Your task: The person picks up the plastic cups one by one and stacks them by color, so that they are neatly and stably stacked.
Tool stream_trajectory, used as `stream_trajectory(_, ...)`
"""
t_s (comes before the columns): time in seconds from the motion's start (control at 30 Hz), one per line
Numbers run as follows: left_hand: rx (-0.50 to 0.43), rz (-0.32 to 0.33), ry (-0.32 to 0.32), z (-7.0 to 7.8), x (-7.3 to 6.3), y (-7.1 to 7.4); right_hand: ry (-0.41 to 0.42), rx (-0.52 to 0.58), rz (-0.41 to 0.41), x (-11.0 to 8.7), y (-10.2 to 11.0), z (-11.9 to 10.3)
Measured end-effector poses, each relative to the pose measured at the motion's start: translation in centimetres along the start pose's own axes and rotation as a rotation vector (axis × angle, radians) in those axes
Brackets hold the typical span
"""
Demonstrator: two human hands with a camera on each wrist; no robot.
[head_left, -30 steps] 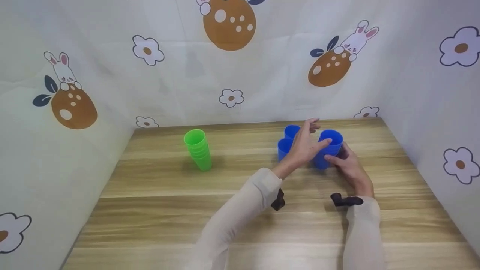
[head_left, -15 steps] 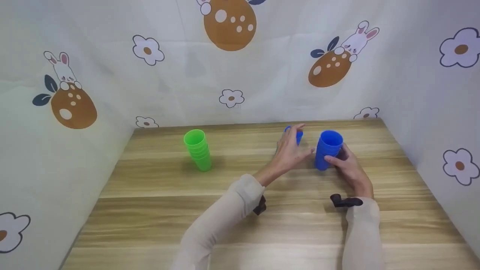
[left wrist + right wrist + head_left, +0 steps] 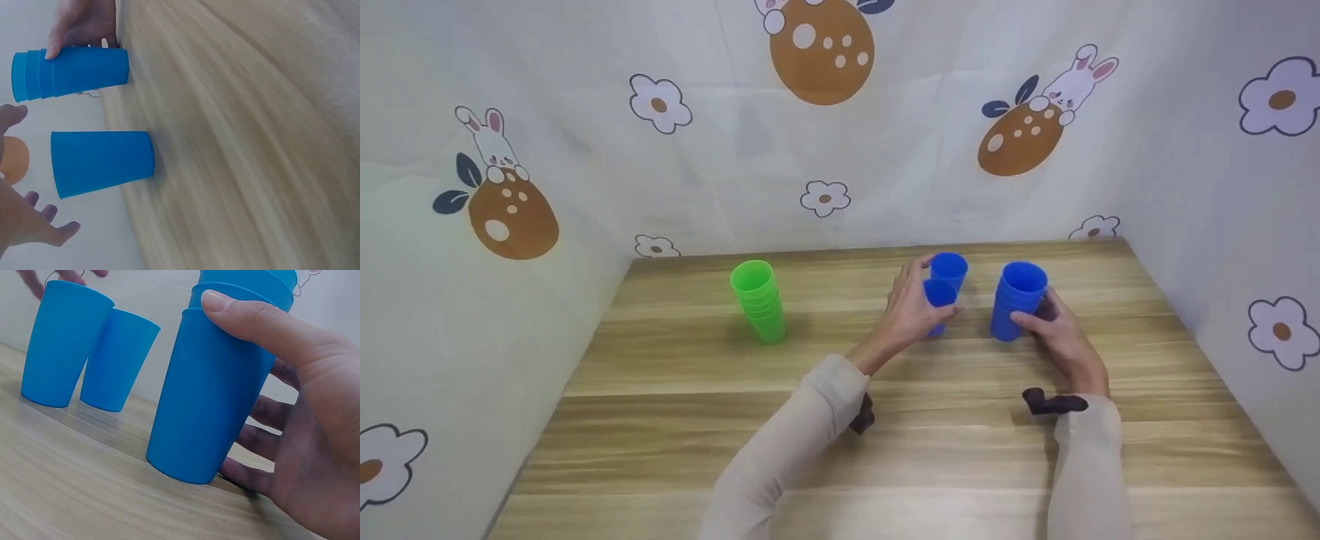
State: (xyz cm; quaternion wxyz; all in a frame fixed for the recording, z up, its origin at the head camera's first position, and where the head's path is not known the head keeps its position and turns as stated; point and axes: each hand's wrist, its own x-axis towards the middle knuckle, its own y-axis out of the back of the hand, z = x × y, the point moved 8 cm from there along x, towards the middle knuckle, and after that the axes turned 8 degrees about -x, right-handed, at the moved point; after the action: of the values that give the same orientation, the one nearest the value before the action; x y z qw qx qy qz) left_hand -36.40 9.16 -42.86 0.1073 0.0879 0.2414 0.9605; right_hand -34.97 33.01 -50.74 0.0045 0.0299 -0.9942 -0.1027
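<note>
My right hand (image 3: pixel 1065 337) grips a stack of nested blue cups (image 3: pixel 1009 311), which stands upright on the table. Its thumb lies across the cups just below the rims in the right wrist view. To the left, two single blue cups stand upright, one in front of the other. My left hand (image 3: pixel 910 311) is at the front blue cup (image 3: pixel 940 292), thumb and fingers spread on either side of its upper part. The left wrist view shows those fingers (image 3: pixel 66 232) extended and apart from the cup wall. The rear blue cup (image 3: pixel 950 265) stands just behind.
A stack of nested green cups (image 3: pixel 757 300) stands upright on the left part of the wooden table (image 3: pixel 675 420). Patterned cloth walls (image 3: pixel 735 150) close off the back and both sides. A dark wrist mount (image 3: pixel 1054 403) sits at the right cuff.
My left hand has moved left from the rim of the blue stack to the front single cup, uncovering the rear cup. The right hand and its stack have stayed put.
</note>
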Motion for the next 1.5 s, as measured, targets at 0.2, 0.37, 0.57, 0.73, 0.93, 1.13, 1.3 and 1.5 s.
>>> stream_trajectory(0.2,-0.115,-0.010,0.028,-1.6,0.1,-0.3,0.001,0.015,0.003,0.0,0.1,-0.1)
stream_trajectory(0.37,-0.192,-0.012,0.088,-3.1,0.1,-0.8,-0.001,0.010,0.003,-0.1,0.2,-0.2)
stream_trajectory(0.57,-0.258,-0.001,0.127,-4.4,0.0,-1.4,-0.009,-0.004,-0.001,-0.2,0.2,-0.2)
stream_trajectory(0.73,-0.317,0.010,0.135,-5.0,0.1,-1.8,-0.012,-0.018,-0.005,-0.2,0.2,-0.2)
stream_trajectory(0.93,-0.347,0.034,0.159,-5.6,0.2,-2.1,-0.009,-0.009,-0.017,-0.2,0.1,-0.1)
stream_trajectory(1.13,-0.399,0.019,0.151,-5.3,-0.2,-2.1,0.001,0.011,-0.014,-0.2,0.0,-0.2)
stream_trajectory(1.3,-0.408,-0.002,0.134,-4.7,-1.0,-1.8,-0.002,0.021,-0.027,0.0,-0.3,-0.1)
stream_trajectory(1.5,-0.415,-0.022,0.127,-3.8,-1.7,-1.7,-0.016,0.011,-0.024,0.0,-0.2,0.1)
